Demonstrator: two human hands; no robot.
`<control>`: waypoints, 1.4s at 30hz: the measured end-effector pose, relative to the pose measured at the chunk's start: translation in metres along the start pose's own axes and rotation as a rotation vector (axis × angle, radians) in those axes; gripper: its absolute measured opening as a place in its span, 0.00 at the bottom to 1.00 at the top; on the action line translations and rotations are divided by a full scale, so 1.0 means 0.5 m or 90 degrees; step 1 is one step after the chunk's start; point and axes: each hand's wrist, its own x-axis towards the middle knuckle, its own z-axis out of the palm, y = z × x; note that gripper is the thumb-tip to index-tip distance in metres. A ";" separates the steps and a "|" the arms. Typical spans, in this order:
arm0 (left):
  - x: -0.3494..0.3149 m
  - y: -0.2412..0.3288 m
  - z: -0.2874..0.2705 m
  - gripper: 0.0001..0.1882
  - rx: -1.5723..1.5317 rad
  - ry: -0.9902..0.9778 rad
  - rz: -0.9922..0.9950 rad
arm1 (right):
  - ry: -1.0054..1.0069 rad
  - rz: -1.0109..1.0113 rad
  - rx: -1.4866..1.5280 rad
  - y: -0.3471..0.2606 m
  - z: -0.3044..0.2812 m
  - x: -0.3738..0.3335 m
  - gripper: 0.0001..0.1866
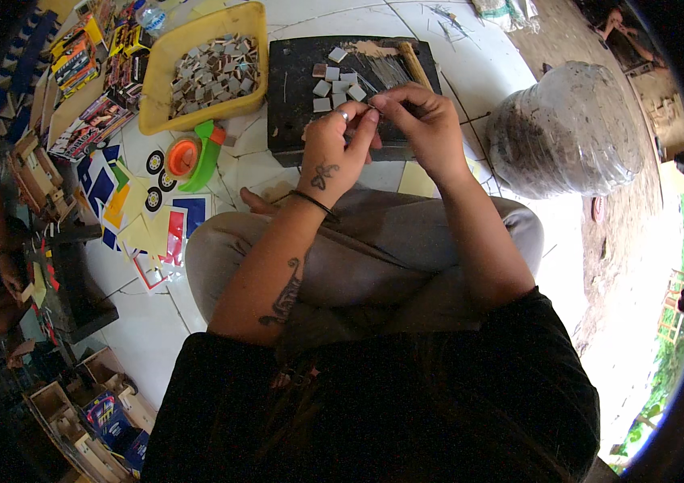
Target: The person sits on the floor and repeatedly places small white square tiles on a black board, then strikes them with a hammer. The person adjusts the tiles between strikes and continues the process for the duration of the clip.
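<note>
At nine o'clock, coloured paper cut-outs [137, 217] are lying scattered on the white floor [157, 322], with small black wheel discs among them. Just above, at ten o'clock, an orange and green tape dispenser [195, 154] is sitting just below a yellow tray [166, 56] that is holding many small grey squares. At twelve o'clock a black work board [290, 97] is carrying a few more grey squares [334, 84] and a wooden handle [414, 64]. Over its near edge the left hand [334, 153] is curling its fingers, thumb and forefinger pressing together on a small thin piece [372, 106] too tiny to identify. The right hand [422, 121] is meeting it fingertip to fingertip, pinching the same piece. At two o'clock a clear plastic bag [567, 129] of dark material is standing well apart from the hands.
</note>
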 end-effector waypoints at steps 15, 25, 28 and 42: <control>0.001 0.006 -0.010 0.06 0.210 0.111 0.287 | -0.064 0.113 0.046 -0.037 -0.019 -0.003 0.11; 0.002 0.002 -0.008 0.06 0.169 0.105 0.333 | -0.086 0.139 0.178 -0.043 -0.019 -0.010 0.11; -0.003 -0.002 -0.009 0.05 0.176 0.098 0.304 | -0.097 0.186 0.278 -0.038 -0.020 -0.012 0.09; 0.011 0.002 -0.013 0.10 0.179 0.016 0.181 | -0.014 0.148 0.085 -0.016 -0.025 0.000 0.06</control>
